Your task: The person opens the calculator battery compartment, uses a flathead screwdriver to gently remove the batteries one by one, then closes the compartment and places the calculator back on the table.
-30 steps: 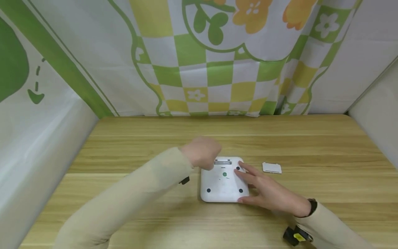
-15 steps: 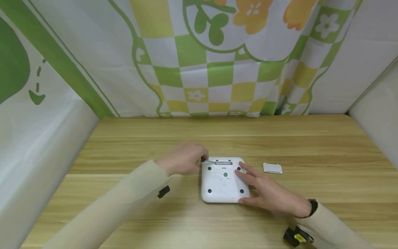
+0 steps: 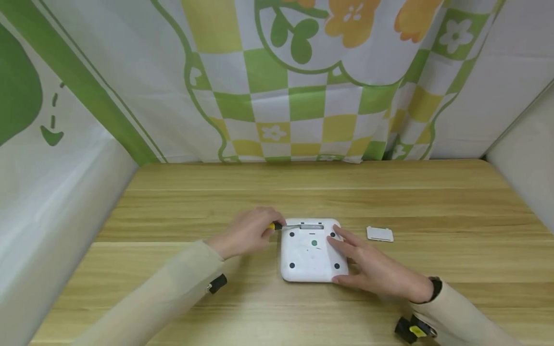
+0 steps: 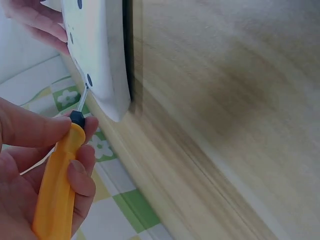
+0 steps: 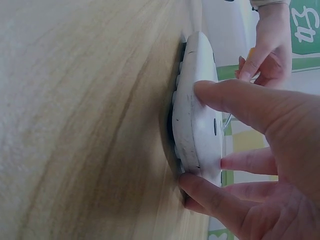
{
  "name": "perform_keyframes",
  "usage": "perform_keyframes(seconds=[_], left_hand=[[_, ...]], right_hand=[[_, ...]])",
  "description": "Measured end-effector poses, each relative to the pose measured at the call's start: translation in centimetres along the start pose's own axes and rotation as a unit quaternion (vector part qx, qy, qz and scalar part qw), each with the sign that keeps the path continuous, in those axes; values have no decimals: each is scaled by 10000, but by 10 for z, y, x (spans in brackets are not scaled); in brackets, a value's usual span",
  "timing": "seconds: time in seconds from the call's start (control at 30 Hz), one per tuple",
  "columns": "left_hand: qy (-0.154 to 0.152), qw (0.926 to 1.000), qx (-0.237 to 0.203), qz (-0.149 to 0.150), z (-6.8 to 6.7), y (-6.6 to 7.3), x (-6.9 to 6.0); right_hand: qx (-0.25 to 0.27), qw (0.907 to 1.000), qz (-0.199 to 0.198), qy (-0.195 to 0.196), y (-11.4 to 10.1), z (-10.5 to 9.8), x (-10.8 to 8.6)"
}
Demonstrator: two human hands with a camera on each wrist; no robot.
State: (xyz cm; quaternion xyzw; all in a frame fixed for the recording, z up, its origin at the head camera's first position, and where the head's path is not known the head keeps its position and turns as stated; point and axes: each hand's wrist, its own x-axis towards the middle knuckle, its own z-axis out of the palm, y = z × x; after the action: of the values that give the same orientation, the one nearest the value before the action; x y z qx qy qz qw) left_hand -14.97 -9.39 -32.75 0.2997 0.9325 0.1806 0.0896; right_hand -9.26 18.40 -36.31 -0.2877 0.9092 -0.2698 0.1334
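Observation:
A white calculator (image 3: pixel 309 257) lies face down on the wooden table, with buttons showing underneath in the right wrist view. Its narrow battery compartment (image 3: pixel 311 227) is uncovered near the far edge. My left hand (image 3: pixel 247 234) grips a screwdriver (image 4: pixel 56 182) by its yellow handle, thumb and fingers curled round it. The metal shaft reaches across the calculator's far left corner to the compartment; whether the tip touches anything there is unclear. My right hand (image 3: pixel 374 266) holds the calculator's right side, fingers spread over its edge and thumb at the near corner.
A small white battery cover (image 3: pixel 380 234) lies on the table (image 3: pixel 454 211) right of the calculator. Patterned curtain (image 3: pixel 303 105) hangs along the far edge, and white fabric walls stand on both sides. Wrist cameras are strapped to both arms.
My left hand has drawn back left from over the calculator and lowered, uncovering the compartment and bringing the screwdriver into sight with its shaft lying flatter. My right hand stays in place.

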Motion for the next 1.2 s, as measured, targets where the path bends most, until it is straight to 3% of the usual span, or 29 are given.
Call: perform_keyframes(seconds=[0.33,0.57,0.83,1.2], left_hand=[[219,9996,-156,72,7,-4,-3],[374,9981,-475,-121,10,-7,-4],[536,9982,-277,50,13,-8,-5],[275,9992,-258,93,9,0,-11]], right_hand=[[49,10000,34,3,0,0,0],[-25,10000,-1,43,1,1,0],[17,10000,-27,40,2,1,0],[-48,10000,-28,49,2,2,0]])
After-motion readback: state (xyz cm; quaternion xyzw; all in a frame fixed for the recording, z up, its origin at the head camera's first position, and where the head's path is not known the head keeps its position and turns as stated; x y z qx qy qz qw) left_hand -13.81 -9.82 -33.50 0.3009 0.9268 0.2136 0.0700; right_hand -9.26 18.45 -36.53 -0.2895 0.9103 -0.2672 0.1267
